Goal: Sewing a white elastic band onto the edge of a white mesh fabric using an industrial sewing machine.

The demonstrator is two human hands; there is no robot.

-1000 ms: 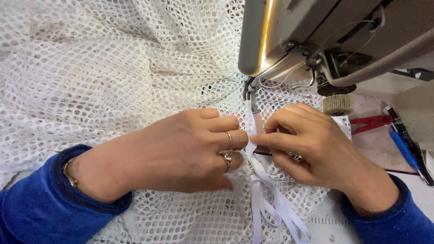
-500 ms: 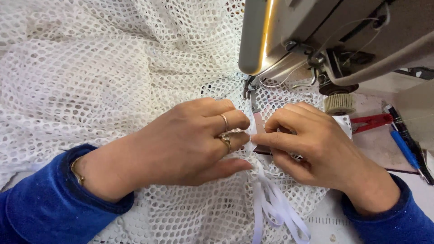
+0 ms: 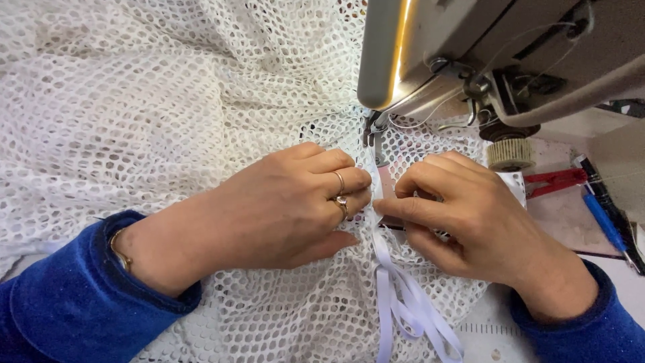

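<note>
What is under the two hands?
White net fabric and a white ribbon strip lie under the left hand and right hand. The spot beneath the fingertips is covered.

Both arms wear deep blue velvety sleeves, ending at the wrists; the left hand (image 3: pixel 282 208) carries two rings, a plain band and one with a small stone, on neighbouring fingers; a thin gold-coloured bracelet sits at its wrist; the right hand (image 3: pixel 470 215) shows no jewellery.

Both hands on mesh fabric (image 3: pixel 168 101) before the sewing machine (image 3: pixel 497 60), ribbon (image 3: pixel 403 302) between them.
</note>
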